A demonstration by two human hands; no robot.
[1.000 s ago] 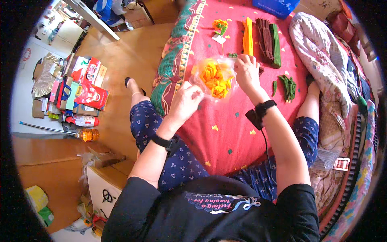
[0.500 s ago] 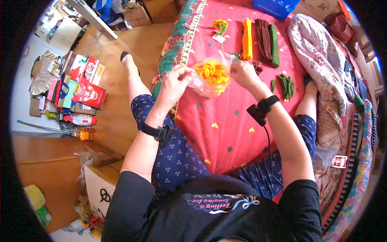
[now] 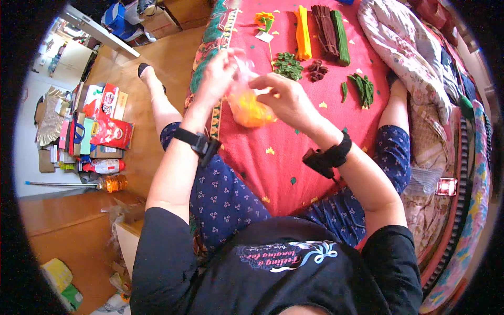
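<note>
A clear plastic bag [image 3: 251, 111] of yellow fuzzy pieces hangs just over the red bed cover [image 3: 283, 157]. My left hand [image 3: 218, 76] is closed on the gathered top of the bag. At the bag's neck, my right hand [image 3: 283, 97] has its fingers curled in against the plastic; the exact grip is partly hidden. Beyond the hands lie a yellow craft flower [image 3: 265, 22] on a thin stem, small green pieces [image 3: 288, 66] and small brown pieces [image 3: 317, 71]. Bundles of yellow chenille stems [image 3: 303, 34], brown stems [image 3: 324, 31] and green stems [image 3: 340, 39] lie side by side.
Green leaf-like pieces [image 3: 362, 89] lie right of the brown ones. A flowered quilt [image 3: 391, 37] is heaped along the right side. A fringed green edging [image 3: 210, 44] borders the cover at left. Boxes and packages [image 3: 107, 126] are piled on the floor beyond.
Both hands and the bag have shifted left. The bag's spread mouth is now gathered into a narrow neck, and the small green and brown pieces behind it have come into full view.
</note>
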